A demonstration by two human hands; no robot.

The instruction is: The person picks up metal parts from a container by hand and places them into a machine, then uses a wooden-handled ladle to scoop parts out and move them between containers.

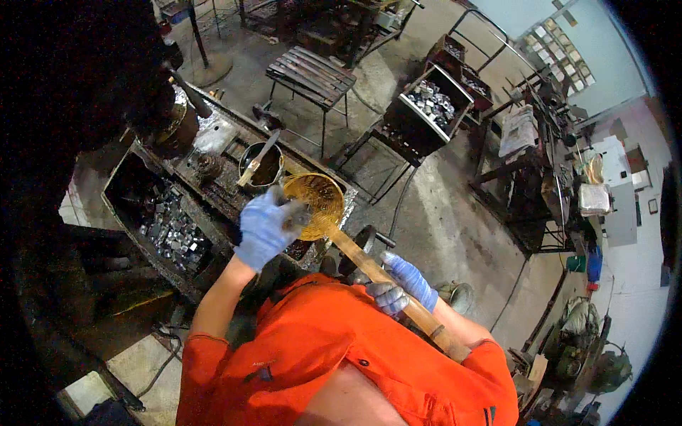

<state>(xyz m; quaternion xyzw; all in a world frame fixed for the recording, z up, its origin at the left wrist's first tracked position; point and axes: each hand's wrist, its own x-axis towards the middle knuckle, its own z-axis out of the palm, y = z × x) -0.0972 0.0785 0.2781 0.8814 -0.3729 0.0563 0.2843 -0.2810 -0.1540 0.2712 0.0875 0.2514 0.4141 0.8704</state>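
My left hand (264,226), in a blue glove with dark, dirty fingertips, reaches over the near left rim of a round yellow pan (328,193). Its fingers are curled; what they hold, if anything, is too dark and blurred to make out. A long flat wooden bar (359,257) slants from the near edge of the pan back toward my right forearm. My right hand (403,282), gloved the same way, has its fingers wrapped round this bar near its middle. Just beyond the left hand stands a round pot (273,170) with a flat wooden-handled tool (259,157) across its top.
At the left is a dark trough (138,231) of small metal blocks (174,231). A slatted stool (310,74) stands ahead, beside a raised bin (398,131) of metal pieces. A cluttered workbench (508,174) lines the right. A round dark handwheel (357,248) sits near the bar.
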